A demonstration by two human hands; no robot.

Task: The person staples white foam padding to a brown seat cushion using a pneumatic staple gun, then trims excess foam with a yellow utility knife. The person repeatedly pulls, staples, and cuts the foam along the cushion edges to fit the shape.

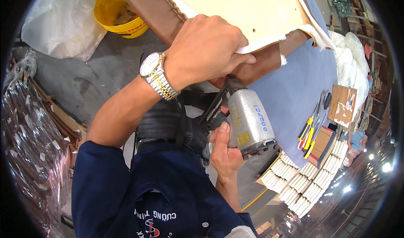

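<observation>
My left hand (206, 46), with a watch (152, 65) on its wrist, is closed at the near edge of an upholstered panel and pinches the brown leather (264, 65) there. The panel's pale board (240, 11) faces up, with small holes in it and white padding (303, 34) showing along its edges. A line of staples runs along the leather at its left side. Below, my right hand (227, 152) wraps round the grip of a silver staple gun (250, 116). The gun's nose touches or nearly touches the leather under my left hand; the exact contact is hidden.
The panel rests on a blue-covered table (286, 99). Screwdrivers (309, 133) and a cardboard box (341, 105) lie at its right. Stacked pale strips (294, 183) stand lower right. A yellow bucket (113, 17), a plastic bag (63, 23) and plastic-wrapped brown pieces (35, 154) are at left.
</observation>
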